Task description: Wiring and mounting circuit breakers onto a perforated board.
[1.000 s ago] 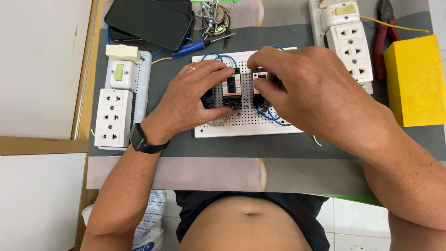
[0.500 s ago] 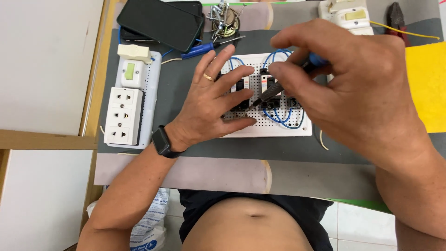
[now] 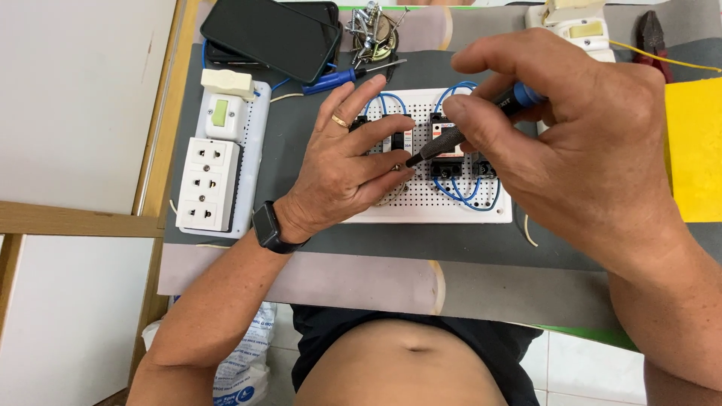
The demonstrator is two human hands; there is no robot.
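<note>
A white perforated board (image 3: 429, 203) lies on a grey mat, with small black breaker units (image 3: 447, 159) and looped blue wires (image 3: 462, 194) mounted on it. My left hand (image 3: 346, 169) rests flat on the board's left part, fingers spread over a black unit, a ring on one finger and a black watch on the wrist. My right hand (image 3: 571, 143) grips a screwdriver (image 3: 466, 128) with a black and blue handle. Its tip points down-left, close to my left fingertips and the middle units.
A white power strip with a switch and sockets (image 3: 214, 162) lies left of the board. Two dark phones (image 3: 271, 34), a blue screwdriver (image 3: 342, 75) and a pile of metal parts (image 3: 372, 30) sit behind. A yellow block (image 3: 696, 150), red pliers (image 3: 650, 34) and another socket strip (image 3: 571, 26) are at right.
Both hands were closed over the units on the board. My right hand has since lifted and now holds the screwdriver angled at the units; my left hand has spread flat.
</note>
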